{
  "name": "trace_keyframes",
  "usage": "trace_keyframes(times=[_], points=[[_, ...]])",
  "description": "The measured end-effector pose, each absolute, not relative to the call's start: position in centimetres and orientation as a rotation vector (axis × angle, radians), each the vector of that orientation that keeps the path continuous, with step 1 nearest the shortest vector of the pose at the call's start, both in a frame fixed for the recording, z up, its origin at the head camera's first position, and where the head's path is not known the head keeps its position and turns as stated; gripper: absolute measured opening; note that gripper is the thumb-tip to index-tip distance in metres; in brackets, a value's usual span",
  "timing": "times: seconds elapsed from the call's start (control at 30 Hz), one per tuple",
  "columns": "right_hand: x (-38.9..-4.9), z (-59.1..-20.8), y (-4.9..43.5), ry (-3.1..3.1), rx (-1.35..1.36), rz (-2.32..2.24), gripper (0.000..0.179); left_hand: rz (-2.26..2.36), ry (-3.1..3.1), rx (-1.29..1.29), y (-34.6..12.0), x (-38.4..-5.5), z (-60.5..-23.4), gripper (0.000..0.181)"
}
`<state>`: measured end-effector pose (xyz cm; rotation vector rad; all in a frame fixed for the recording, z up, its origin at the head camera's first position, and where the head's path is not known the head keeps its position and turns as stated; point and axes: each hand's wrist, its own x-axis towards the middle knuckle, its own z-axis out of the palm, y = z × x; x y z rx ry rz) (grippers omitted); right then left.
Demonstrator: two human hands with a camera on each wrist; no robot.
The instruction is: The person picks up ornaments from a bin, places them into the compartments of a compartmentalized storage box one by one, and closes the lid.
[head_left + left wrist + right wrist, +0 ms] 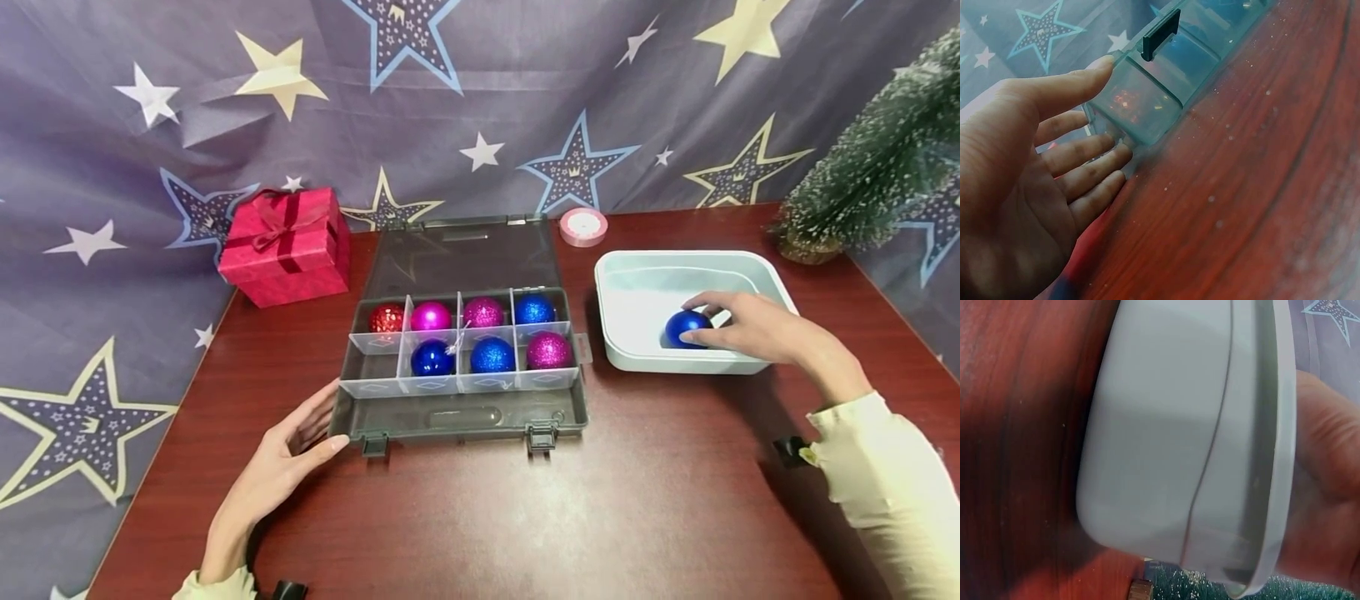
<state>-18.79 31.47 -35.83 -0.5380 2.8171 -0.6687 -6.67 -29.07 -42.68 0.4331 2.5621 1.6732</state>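
Observation:
In the head view my right hand (757,325) reaches over the near rim of a pale plastic tub (622,357) and pinches a shiny blue ball (686,328) inside it. The tub's wall (1160,437) hides the ball in the right wrist view. My left hand (281,462) touches the left front corner of an open divided case (457,417), its fingers extended along the side and the thumb at the front edge. Red, pink and blue balls sit in its compartments, among them a red glitter ball (386,318) and a plain blue ball (432,358). The front-left compartment (375,363) holds no ball.
The case's lid (465,258) lies back toward the curtain. A red gift box (288,246) stands at the back left, and a pink ribbon roll (583,227) is behind the tub. A small frosted tree (870,167) stands at the back right.

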Motion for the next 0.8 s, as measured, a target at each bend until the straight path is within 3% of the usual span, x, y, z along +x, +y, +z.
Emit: trace_keyframes(times=[0.8], points=[[-18.5, -34.6, 29.6, 2.876, -0.533, -1.076, 0.045, 1.699, 2.539, 0.431, -29.1, -6.7, -42.7, 0.068]])
